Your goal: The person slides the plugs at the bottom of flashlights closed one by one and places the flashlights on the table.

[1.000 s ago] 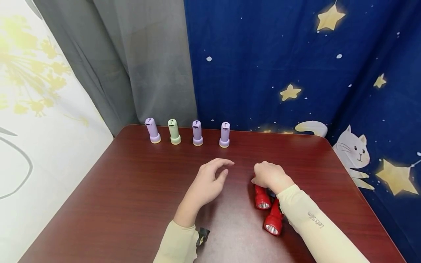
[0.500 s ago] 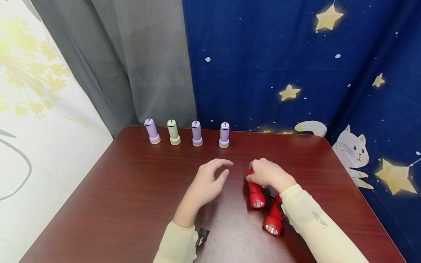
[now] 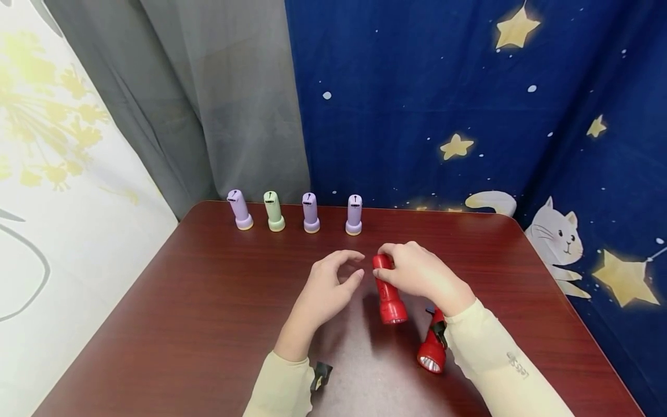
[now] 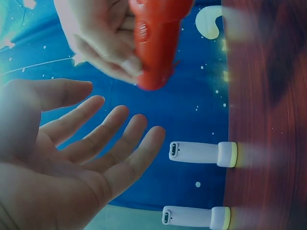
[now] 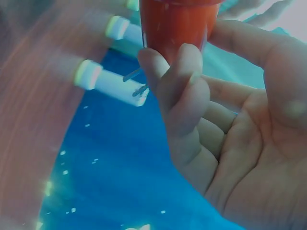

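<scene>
My right hand (image 3: pixel 424 275) grips a red flashlight (image 3: pixel 388 295) by its tail end, lens pointing down toward me and lifted off the table. In the right wrist view, thumb and fingers (image 5: pixel 184 96) curl round its red body. My left hand (image 3: pixel 330 286) hovers just left of it, fingers relaxed and apart; the left wrist view shows its palm (image 4: pixel 57 177) with nothing held. A second red flashlight (image 3: pixel 432 350) lies on the table by my right sleeve, partly hidden by it and a black strap-like piece.
Along the far edge of the dark red table (image 3: pixel 208 324) stand three purple flashlights, among them one at the right (image 3: pixel 354 215), and one green flashlight (image 3: pixel 274 212), all lens down. Behind hang a grey curtain (image 3: pixel 245 104) and a blue star-patterned curtain (image 3: pixel 396 116).
My right hand has picked up one red flashlight and carried it left, away from the other and closer to my left hand. The left hand has barely moved.
</scene>
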Tool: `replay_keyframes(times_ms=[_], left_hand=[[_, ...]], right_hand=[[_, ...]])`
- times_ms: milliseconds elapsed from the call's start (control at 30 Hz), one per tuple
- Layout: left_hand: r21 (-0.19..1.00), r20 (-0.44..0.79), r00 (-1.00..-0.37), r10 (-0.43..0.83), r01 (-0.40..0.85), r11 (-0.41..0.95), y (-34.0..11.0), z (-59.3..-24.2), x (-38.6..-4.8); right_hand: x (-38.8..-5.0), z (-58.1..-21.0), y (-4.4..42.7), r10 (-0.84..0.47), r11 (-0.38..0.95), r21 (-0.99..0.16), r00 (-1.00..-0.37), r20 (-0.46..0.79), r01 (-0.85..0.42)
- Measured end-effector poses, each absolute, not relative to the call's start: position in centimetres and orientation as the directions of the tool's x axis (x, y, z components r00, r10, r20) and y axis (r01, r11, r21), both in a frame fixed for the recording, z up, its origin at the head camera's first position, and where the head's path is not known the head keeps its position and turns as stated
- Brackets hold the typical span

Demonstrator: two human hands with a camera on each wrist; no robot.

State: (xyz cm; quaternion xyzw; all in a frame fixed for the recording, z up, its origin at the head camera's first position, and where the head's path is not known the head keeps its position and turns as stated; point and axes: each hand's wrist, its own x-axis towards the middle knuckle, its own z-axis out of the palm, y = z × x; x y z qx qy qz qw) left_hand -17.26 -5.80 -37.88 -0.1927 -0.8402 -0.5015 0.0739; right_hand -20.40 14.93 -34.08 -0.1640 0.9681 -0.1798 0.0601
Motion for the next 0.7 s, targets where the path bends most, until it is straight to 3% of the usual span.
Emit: replay_keyframes(times_ms=[333,700], left_hand=[[0.904,0.207,-0.96,0.188,0.262,0.339,-5.7,-37.3,-17.1],[0.946,0.213,-0.961,0.177,0.248,0.21,-5.9,-34.9,-15.6]], right_hand=[[-17.4,-32.5,14.0,-0.389,0.754,-0.529,-0.914,0.117,-0.389],[-14.2,-30.9,13.3,-0.347,0.683,-0.544,-0.871,0.347,-0.488]])
